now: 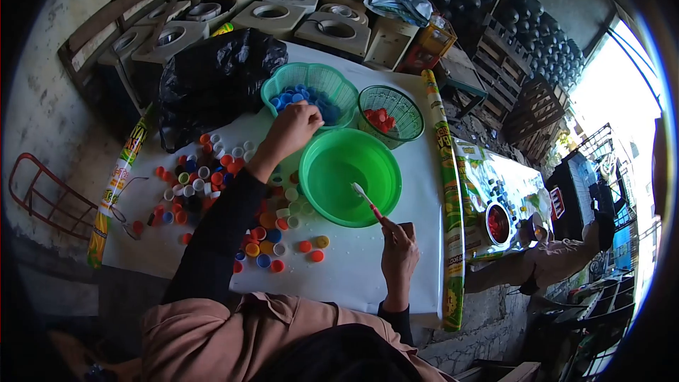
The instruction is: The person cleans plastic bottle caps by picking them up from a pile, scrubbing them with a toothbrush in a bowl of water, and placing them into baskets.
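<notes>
My left hand [296, 129] is over the near rim of a pale green basket [339, 83] that holds blue caps [300, 95]. Its fingers are curled together, and what they hold, if anything, is hidden. In my right hand [400, 249] is a toothbrush [369, 201] with a red and white handle. The brush head reaches over a bright green basin [350, 170] holding what looks like water. Beside the basin, a darker green basket [407, 131] contains red caps [380, 119]. Many loose caps [277, 248] of mixed colours lie on the white table, left of the basin and under my left forearm.
A black plastic bag [205, 92] lies at the table's back left. Printed rolled edges [453, 226] run along both sides. Concrete blocks with round holes [272, 13] stand behind. To the right, another person [559, 258] is at a second table with a bowl [498, 223].
</notes>
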{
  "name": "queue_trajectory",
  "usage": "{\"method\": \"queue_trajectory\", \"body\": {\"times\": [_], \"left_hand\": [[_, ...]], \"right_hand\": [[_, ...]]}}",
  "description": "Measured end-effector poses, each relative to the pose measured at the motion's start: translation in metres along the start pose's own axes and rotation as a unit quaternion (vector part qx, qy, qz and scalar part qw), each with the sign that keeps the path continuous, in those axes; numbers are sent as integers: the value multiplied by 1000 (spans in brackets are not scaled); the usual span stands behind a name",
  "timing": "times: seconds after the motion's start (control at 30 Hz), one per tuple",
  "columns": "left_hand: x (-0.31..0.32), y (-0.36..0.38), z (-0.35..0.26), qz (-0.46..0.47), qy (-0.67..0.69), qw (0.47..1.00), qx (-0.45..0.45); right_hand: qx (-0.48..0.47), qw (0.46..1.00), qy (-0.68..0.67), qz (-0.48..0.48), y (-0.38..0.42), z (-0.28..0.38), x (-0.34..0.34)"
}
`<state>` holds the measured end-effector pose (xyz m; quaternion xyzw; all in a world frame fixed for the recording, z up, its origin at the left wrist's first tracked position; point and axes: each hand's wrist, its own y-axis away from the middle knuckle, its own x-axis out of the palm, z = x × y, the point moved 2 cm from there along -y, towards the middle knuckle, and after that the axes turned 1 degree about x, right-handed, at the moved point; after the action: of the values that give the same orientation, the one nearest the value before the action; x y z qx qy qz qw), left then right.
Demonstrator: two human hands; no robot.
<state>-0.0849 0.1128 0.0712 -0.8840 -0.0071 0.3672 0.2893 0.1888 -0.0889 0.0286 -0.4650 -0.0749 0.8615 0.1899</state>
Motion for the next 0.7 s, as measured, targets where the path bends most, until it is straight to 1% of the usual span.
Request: {"method": "queue_trajectory", "body": {"times": [0.1, 0.2, 0.23, 0.27, 0.33, 0.37, 0.47, 0.57, 0.67, 0.7], "left_hand": [[-24, 47, 22, 52, -55, 994, -79], [-1, 84, 46, 104, -16, 991, -87], [9, 95, 43, 80, -26, 995, -45], [23, 102, 48, 87, -20, 995, -34], [38, 109, 44, 54, -58, 997, 14], [50, 111, 57, 82, -89, 992, 44], [56, 120, 67, 32, -88, 994, 60], [42, 124, 68, 39, -74, 996, 17], [19, 131, 70, 72, -81, 994, -9], [13, 126, 72, 132, -100, 984, -58]], "right_hand": [[-19, 1000, 5, -5, -2, -2, 0], [-20, 1000, 10, 3, -2, -4, 0], [-21, 1000, 12, 4, -3, -3, 0], [-27, 1000, 17, 2, -4, -2, 0], [-36, 999, 24, -4, -4, 0, -2], [-37, 999, 27, -2, -4, 0, -1], [-37, 999, 28, 3, -6, -4, 0], [-36, 999, 24, 6, -5, -5, -1], [-41, 999, 25, -1, -6, -3, 0], [-39, 999, 21, 0, -5, -3, -1]]}}
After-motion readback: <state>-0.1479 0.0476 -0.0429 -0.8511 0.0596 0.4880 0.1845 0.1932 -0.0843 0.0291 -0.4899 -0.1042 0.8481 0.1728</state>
